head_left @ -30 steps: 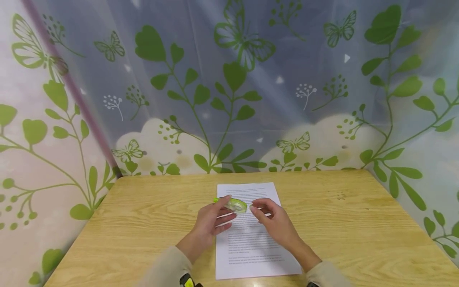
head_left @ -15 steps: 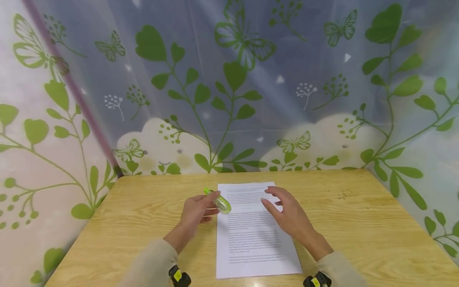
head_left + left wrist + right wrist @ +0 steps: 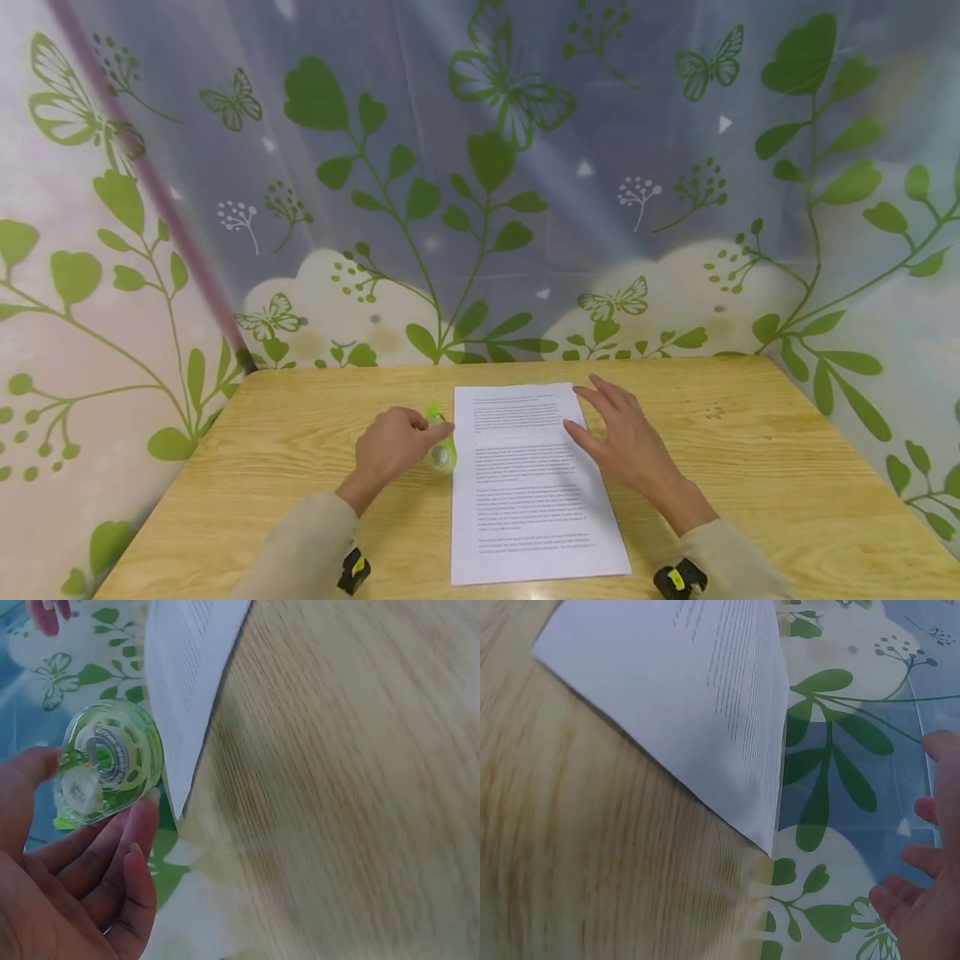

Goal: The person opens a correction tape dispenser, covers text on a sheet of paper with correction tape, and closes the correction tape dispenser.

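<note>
A green, see-through correction tape (image 3: 442, 456) is held in my left hand (image 3: 392, 444), just past the left edge of a printed sheet of paper (image 3: 528, 508). In the left wrist view, my thumb and fingertips pinch the round case of the correction tape (image 3: 120, 754), with its inner reel showing through the clear plastic. My right hand (image 3: 628, 437) is over the paper's upper right edge, fingers spread and holding nothing. The right wrist view catches only part of this right hand (image 3: 930, 889), beyond a corner of the paper (image 3: 667, 697).
The paper lies on a light wooden table (image 3: 315, 417). Behind and beside the table hangs a curtain (image 3: 420, 167) printed with leaves and butterflies. Small dark marks (image 3: 712, 412) show on the wood to the right.
My left hand has carried the correction tape leftward from above the paper, turning it from crosswise to lengthwise. The right hand has moved right and its fingers have spread apart.
</note>
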The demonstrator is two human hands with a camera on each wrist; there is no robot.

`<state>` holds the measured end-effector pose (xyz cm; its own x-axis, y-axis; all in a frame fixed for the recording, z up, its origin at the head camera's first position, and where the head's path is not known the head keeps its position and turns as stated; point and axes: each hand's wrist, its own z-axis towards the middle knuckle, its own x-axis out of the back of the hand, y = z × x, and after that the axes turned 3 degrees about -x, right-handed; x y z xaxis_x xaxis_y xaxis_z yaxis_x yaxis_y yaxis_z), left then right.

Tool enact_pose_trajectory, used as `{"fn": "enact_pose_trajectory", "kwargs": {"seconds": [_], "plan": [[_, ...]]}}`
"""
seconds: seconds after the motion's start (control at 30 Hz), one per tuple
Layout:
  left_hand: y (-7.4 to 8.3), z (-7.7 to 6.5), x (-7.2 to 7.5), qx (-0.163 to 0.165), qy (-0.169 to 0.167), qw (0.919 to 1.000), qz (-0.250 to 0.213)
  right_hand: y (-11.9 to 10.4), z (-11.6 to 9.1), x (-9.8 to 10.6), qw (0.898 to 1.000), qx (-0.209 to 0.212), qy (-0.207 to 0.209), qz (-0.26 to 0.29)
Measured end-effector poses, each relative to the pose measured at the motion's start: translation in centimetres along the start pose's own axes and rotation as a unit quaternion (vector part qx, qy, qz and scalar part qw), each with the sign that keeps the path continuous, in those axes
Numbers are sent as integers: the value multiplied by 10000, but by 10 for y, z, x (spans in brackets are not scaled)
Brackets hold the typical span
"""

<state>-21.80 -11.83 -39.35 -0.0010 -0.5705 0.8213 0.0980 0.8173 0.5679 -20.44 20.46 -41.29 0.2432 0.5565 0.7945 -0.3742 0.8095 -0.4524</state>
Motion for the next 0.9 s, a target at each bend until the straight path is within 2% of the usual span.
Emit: {"fn": "enact_pose_trajectory", "kwargs": {"seconds": [0.17,0.37,0.5,0.7,0.9], "plan": [[-3,5,-4,-155,-288,9950,946,3,-1,2,9997,-153,-164,37],[1,8,-7,-335,-511,9786,1965,6,-3,-1,9998,-87,-168,116],[1,9,-11,-365,-527,9734,2200,7,-4,-3,9997,-67,-144,160],[-1,11,-15,-348,-582,9713,2281,8,-5,-3,9998,-95,-120,143],[-4,13,-22,-539,-565,9655,2483,9,-6,-4,9998,-124,-122,132]]}}
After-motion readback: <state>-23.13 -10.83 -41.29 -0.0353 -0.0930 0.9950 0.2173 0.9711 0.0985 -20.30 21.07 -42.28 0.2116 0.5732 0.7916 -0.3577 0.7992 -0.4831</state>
